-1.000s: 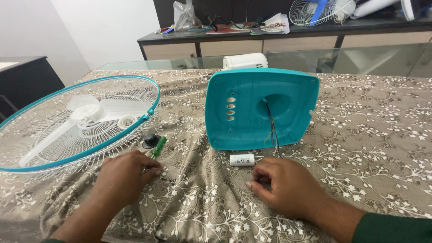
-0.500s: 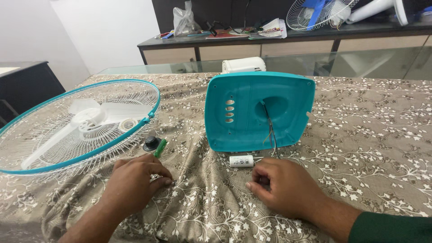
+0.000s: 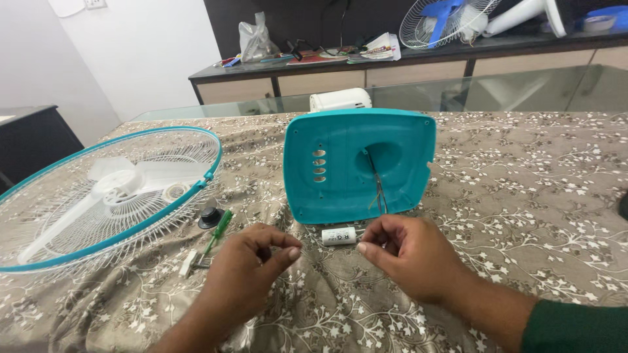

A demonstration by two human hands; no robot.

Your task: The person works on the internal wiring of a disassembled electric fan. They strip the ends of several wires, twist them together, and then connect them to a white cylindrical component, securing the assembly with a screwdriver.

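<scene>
both hands hover above a floral tablecloth (image 3: 536, 196): the left hand (image 3: 245, 274) curled loosely, grasping nothing; the right hand (image 3: 409, 255) pinching thin wires (image 3: 378, 196) from a teal fan housing (image 3: 360, 163). a small white capacitor (image 3: 339, 236) lies between the fingertips.

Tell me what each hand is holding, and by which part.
It cannot be told. The right hand has fingers pinched beside the white capacitor; the left hand is curled. No held object shows.
</scene>
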